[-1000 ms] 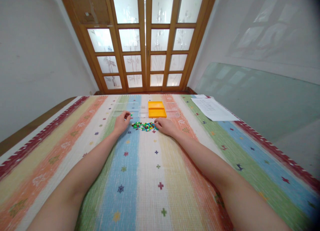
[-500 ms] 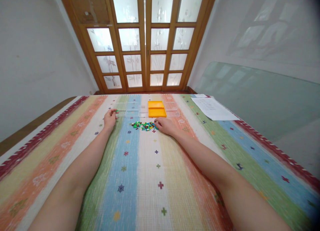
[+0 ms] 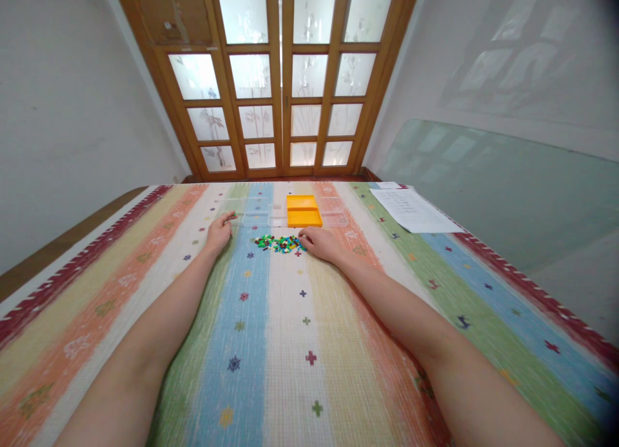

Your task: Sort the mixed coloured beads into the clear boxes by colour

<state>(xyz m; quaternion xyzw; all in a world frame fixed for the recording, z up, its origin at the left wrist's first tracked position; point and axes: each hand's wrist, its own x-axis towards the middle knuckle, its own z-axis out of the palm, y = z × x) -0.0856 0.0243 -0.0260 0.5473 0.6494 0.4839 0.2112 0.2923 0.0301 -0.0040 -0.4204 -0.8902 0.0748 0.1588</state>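
Note:
Over the left clear plastic tray, my left hand pinches what looks like a small green piece between its fingertips. A heap of tiny coloured pieces, mostly green, blue, white and dark brown, lies on the tablecloth between my hands. My right hand rests at the heap's right end with its fingers bent together and touching the pieces; whatever it may hold is hidden. Just behind that hand stands a yellow two-part box.
Another clear tray sits right of the yellow box. Printed sheets of paper lie at the right on the striped tablecloth. Beyond the table's far edge are wooden doors with glass panes.
My left hand has shifted slightly to the right over the clear tray, still pinching the green piece. My right hand has stayed at the heap.

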